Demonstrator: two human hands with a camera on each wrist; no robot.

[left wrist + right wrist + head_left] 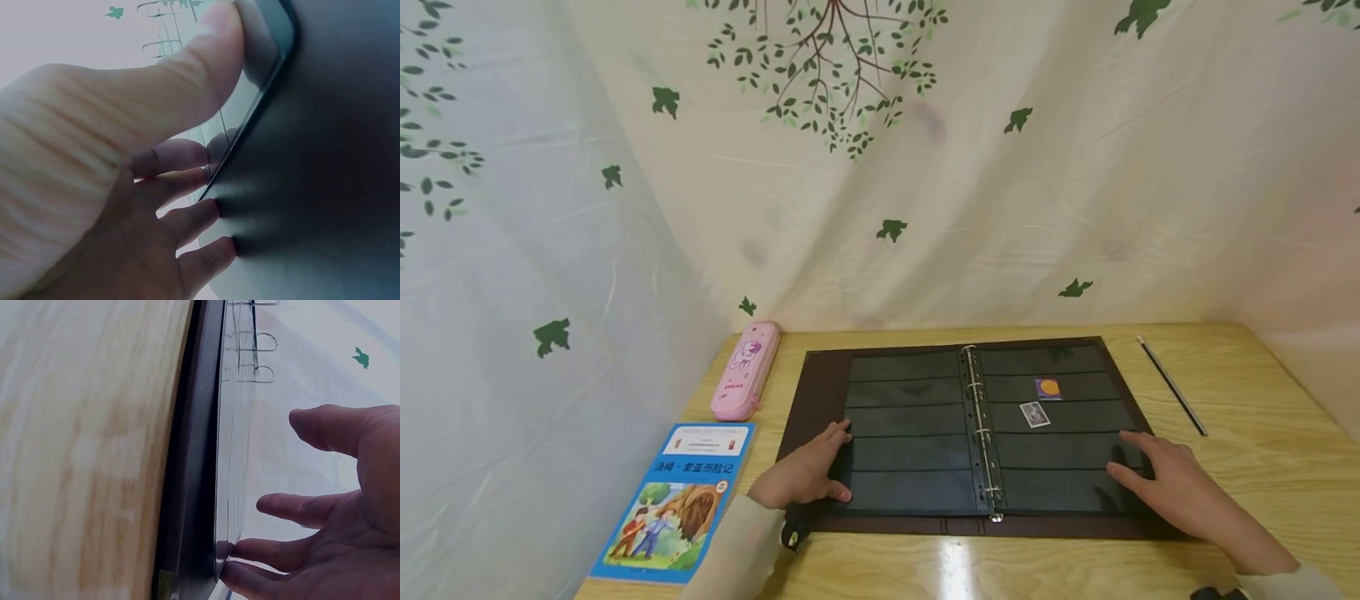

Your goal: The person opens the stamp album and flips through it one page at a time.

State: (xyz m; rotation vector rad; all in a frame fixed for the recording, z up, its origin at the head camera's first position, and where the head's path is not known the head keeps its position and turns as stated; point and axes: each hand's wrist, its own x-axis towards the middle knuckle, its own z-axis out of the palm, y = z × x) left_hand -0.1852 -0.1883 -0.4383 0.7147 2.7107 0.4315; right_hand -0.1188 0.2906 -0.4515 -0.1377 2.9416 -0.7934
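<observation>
A stamp album (910, 433), a dark ring binder with black strip-pocket pages, lies open flat on the table. On its right page sit two stamps: a purple one (1048, 388) with an orange round shape, and a grey-and-white one (1034, 414) set slightly askew. My left hand (808, 471) rests at the outer edge of the left page; in the left wrist view its fingertips (209, 209) touch the cover and page edge. Over the lower right edge of the album is my right hand (1176, 483), fingers spread, lower fingertips (240, 550) right at the page edge.
At the left, a blue illustrated book (673, 500) lies below a pink pencil case (746, 371). Right of the album is a dark pencil (1172, 387). A leaf-patterned curtain (850, 250) hangs behind and along the sides of the wooden table (1247, 400). Metal rings (981, 433) stand up at the album's middle.
</observation>
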